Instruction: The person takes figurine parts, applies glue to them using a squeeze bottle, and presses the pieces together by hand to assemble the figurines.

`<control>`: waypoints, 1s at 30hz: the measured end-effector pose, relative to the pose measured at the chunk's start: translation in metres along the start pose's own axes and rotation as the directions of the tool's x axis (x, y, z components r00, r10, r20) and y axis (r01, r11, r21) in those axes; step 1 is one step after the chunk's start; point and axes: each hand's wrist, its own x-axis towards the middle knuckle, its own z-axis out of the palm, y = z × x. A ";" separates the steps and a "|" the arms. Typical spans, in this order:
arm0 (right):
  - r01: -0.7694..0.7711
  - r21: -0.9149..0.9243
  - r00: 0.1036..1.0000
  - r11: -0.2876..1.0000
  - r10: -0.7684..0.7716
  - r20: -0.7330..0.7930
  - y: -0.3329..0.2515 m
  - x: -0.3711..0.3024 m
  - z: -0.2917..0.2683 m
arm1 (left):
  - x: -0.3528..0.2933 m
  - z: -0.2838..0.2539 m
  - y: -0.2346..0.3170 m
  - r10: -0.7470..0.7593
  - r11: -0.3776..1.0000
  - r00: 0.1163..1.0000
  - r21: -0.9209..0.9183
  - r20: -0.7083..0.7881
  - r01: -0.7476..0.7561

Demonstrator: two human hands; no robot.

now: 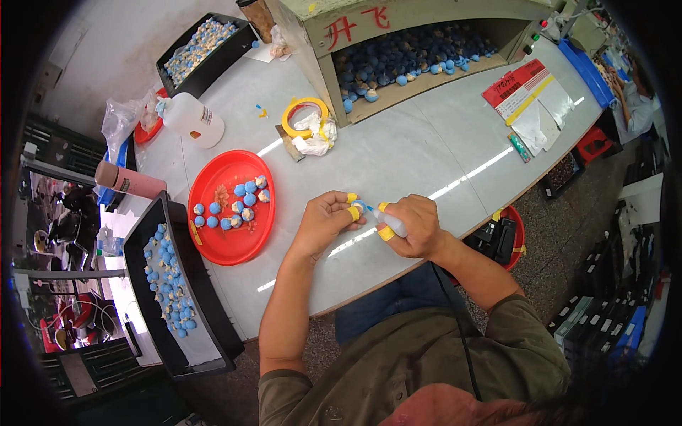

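Note:
Over the grey table, my left hand [325, 221] pinches a small blue and white ball [359, 206] between thumb and fingertips. My right hand [415, 226] is closed round a small translucent squeeze bottle [395, 223], whose thin blue tip points at the ball, touching or very close to it. Yellow tape wraps several fingertips on both hands. Left of my hands lies a round red tray [245, 163] holding several blue and cream balls [249, 199]. The fingers partly cover the small ball, so its details are hidden.
A black bin [231, 348] of similar balls stands at the left; another black bin [246, 35] is at the back. Around the table [398, 149] are a white bottle [202, 128], a yellow tape roll [317, 105], a pink tumbler [135, 181] and a box-like machine [320, 46] full of balls.

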 end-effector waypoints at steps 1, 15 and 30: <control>0.003 0.004 1.000 1.000 -0.003 -0.004 0.001 -0.001 0.001 | 0.000 0.000 0.000 -0.002 1.000 1.000 0.002 0.002 0.002; -0.007 -0.005 1.000 1.000 0.007 0.004 -0.001 0.001 0.000 | -0.001 0.002 0.002 -0.004 1.000 1.000 0.009 0.000 0.004; 0.001 0.000 1.000 1.000 -0.001 -0.013 0.001 -0.001 0.001 | 0.000 0.002 0.001 -0.008 1.000 1.000 0.011 0.000 0.008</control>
